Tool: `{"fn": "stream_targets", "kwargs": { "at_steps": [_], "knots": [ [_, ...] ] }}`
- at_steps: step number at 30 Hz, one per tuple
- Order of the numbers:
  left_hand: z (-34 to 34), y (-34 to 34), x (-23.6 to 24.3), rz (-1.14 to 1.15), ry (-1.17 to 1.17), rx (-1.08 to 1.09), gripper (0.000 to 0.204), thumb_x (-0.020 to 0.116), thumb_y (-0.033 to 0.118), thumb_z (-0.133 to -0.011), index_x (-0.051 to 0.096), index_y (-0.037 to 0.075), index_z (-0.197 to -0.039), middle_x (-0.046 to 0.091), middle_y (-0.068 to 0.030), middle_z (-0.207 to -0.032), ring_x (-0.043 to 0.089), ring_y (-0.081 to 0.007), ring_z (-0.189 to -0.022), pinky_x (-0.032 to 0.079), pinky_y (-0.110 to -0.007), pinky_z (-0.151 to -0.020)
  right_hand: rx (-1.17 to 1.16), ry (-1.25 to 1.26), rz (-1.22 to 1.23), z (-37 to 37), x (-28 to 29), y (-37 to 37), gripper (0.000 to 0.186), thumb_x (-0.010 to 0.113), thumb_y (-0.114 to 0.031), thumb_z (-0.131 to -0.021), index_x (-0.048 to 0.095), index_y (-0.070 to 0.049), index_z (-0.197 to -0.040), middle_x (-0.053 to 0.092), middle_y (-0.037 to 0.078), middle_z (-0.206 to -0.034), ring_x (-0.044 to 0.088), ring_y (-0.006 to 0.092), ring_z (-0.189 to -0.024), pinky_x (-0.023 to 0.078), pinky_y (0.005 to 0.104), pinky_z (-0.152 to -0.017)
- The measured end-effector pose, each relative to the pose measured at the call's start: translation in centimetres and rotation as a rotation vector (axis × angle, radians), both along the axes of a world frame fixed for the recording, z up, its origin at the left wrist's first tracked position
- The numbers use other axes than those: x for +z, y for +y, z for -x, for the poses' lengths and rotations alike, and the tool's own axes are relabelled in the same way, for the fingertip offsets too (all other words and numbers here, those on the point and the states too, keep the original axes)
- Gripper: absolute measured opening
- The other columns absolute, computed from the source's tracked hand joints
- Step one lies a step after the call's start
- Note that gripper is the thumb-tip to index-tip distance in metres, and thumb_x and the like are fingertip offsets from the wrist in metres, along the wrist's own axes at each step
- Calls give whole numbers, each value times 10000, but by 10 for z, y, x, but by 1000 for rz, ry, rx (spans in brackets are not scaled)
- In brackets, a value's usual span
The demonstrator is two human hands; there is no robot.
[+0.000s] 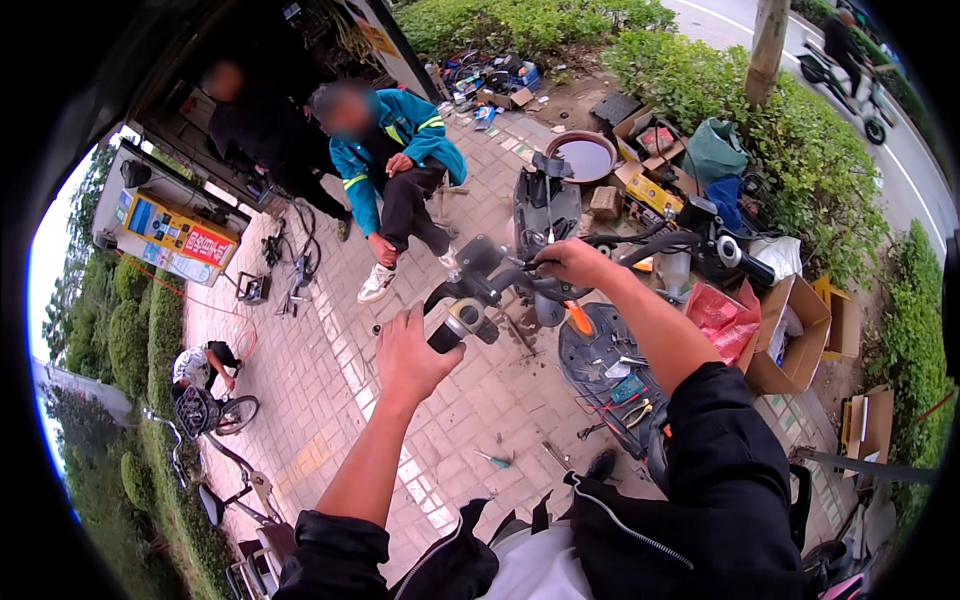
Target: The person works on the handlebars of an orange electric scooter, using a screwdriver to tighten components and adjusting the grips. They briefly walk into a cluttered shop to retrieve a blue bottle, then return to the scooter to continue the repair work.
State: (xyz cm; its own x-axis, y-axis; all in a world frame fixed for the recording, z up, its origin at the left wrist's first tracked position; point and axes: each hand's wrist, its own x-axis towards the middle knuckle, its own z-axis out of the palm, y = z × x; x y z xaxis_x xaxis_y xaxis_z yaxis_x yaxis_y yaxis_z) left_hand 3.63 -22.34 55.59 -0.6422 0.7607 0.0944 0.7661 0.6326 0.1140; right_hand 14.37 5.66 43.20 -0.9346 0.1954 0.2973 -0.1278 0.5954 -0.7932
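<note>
My left hand [410, 360] is wrapped round the left grip [448, 333] of an electric scooter's handlebar [590, 243], beside a dark control housing [482, 262]. My right hand [568, 265] is closed at the middle of the handlebar on something small I cannot make out. Below, the scooter's deck [590, 350] holds small tools, a teal meter [628, 389] and pliers [640, 413]; an orange-handled part [578, 315] shows above it. The far grip [750, 262] sticks out to the right. A screwdriver [492, 458] lies on the paving below my hands.
A person [405, 140] in a teal jacket sits ahead; another [250, 130] stands behind. A third [200, 365] crouches by a bicycle [237, 413] at left. A basin [582, 158], cardboard boxes [790, 335], bags [716, 150] and hedge [820, 200] line the right. A rider [842, 55] is on the road.
</note>
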Motion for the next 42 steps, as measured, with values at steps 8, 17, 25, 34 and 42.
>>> {"fn": "stream_targets", "kwargs": {
  "at_steps": [8,17,25,34,42],
  "knots": [
    [6,-5,-1,-118,-13,-53,670,703,359,-580,530,-2,-1117,562,-184,-999,519,-348,-958,407,-431,-854,-362,505,-217,20,-57,-32,240,606,59,-684,551,-17,-905,518,145,-839,505,346,-830,418,423,-728],
    [-4,-5,3,-64,-143,44,792,693,372,-574,457,0,-1232,512,-173,-1142,461,-316,-1142,278,-459,-1061,-419,431,-14,37,-90,-11,388,416,-235,-954,489,0,-653,468,149,-597,484,333,-549,362,369,-507],
    [-3,0,0,-74,-82,33,735,674,366,-612,466,8,-1219,519,-162,-1121,468,-306,-1137,294,-467,-1048,-254,147,-22,34,-67,13,488,413,-298,-949,465,33,-594,368,160,-480,354,297,-436,294,394,-460],
    [1,1,9,-51,-77,33,811,735,406,-530,491,-4,-1185,538,-170,-1110,487,-323,-1090,333,-446,-1011,-523,305,-64,33,-78,-24,139,493,-99,-856,544,-9,-762,539,132,-695,535,326,-696,424,376,-625],
    [14,-10,-8,-77,168,-27,606,725,400,-582,553,12,-1015,572,-198,-950,531,-359,-917,420,-442,-801,-583,440,-115,-2,-11,-57,128,570,-127,-827,619,-16,-868,608,146,-890,545,331,-882,421,408,-792]
  ]
}}
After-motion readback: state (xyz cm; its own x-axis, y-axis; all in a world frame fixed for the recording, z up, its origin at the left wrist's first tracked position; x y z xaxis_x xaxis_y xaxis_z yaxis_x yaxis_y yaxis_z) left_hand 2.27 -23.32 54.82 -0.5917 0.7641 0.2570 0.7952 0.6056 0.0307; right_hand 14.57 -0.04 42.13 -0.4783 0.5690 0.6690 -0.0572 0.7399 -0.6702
